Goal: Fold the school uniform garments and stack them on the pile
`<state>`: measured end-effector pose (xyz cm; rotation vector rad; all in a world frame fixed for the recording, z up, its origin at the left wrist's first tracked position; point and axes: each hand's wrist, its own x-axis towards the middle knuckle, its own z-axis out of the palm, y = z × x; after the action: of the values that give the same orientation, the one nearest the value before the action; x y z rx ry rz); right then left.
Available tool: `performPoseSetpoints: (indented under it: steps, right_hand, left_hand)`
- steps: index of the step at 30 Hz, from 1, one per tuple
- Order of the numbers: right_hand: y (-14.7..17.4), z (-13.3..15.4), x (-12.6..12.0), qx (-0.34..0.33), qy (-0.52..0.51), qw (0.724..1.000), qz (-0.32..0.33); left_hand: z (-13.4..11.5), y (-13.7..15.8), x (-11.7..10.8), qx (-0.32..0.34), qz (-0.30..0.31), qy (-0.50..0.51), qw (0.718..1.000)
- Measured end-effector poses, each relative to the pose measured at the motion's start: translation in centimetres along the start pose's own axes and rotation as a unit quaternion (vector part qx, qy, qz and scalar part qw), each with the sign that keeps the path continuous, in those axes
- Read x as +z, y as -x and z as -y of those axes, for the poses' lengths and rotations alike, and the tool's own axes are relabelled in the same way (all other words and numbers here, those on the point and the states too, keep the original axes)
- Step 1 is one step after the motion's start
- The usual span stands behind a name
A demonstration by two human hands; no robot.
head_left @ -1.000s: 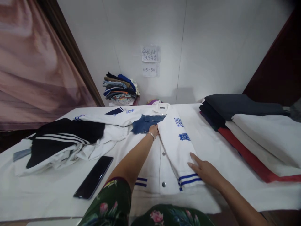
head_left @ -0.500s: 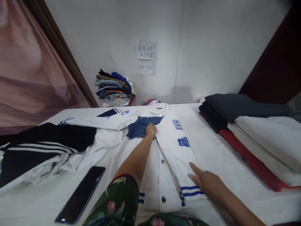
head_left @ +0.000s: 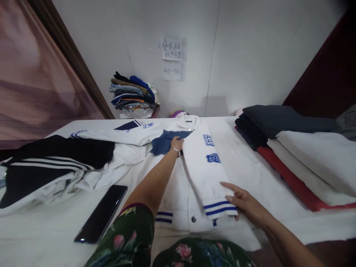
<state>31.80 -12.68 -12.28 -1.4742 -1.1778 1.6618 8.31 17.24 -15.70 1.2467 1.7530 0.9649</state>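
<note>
A white button-front jacket (head_left: 178, 181) lies spread on the white table, with a denim chest panel (head_left: 162, 142), blue badges and blue-striped cuffs. One sleeve stretches out to the left. The other sleeve (head_left: 204, 174) lies down over the front, its striped cuff near the hem. My left hand (head_left: 177, 144) is closed at the chest, gripping the fabric between the denim panel and the top of this sleeve. Lower down, my right hand (head_left: 242, 200) holds the sleeve's outer edge just above the cuff, index finger and thumb on top, another fingertip showing beside the cuff.
A black phone (head_left: 101, 214) lies on the left, below a heap with a black striped garment (head_left: 52, 163). Folded clothes (head_left: 294, 122) are stacked on the right. Another clothes pile (head_left: 133, 96) stands behind the table's far edge, near paper notes (head_left: 174, 50) on the wall.
My right hand has drawn the sleeve's cuff end left and inward, so it covers more of the jacket front. My left hand stays at the chest. The camera view has shifted slightly.
</note>
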Motion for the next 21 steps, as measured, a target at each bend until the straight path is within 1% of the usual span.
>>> performPoseSetpoints:
  steps: [2,4,7,10,14,16,19,21]
  right_hand:
    - [0.0,-0.6,0.2,0.034,0.051,0.997,0.041]
    - [0.2,-1.2,0.4,0.051,0.1,0.992,0.05]
    - [0.5,-1.4,0.8,0.043,0.118,0.991,0.05]
    - [0.8,-0.8,1.3,0.018,0.098,0.994,0.041]
    - [0.7,-0.2,1.7,-0.03,0.083,0.995,0.045]
    - [0.6,-0.4,1.5,-0.027,0.113,0.992,0.046]
    - [0.7,-0.8,1.0,0.006,0.159,0.986,0.059]
    - [0.8,-0.8,0.6,0.009,0.165,0.984,0.064]
  left_hand:
    - [0.1,0.0,-0.7,0.01,-0.023,-0.016,1.0]
    - [0.5,0.1,-1.1,0.01,-0.029,-0.031,0.999]
    - [1.2,0.7,-1.1,0.01,-0.02,-0.05,0.998]
    - [1.2,1.4,-1.0,0.018,-0.006,-0.073,0.997]
    - [0.7,2.2,-1.4,0.042,-0.027,-0.115,0.992]
    - [0.7,2.6,-1.7,0.049,-0.03,-0.145,0.988]
    - [0.9,3.1,-2.2,0.058,-0.004,-0.2,0.978]
    - [0.8,3.5,-2.3,0.066,0.005,-0.233,0.97]
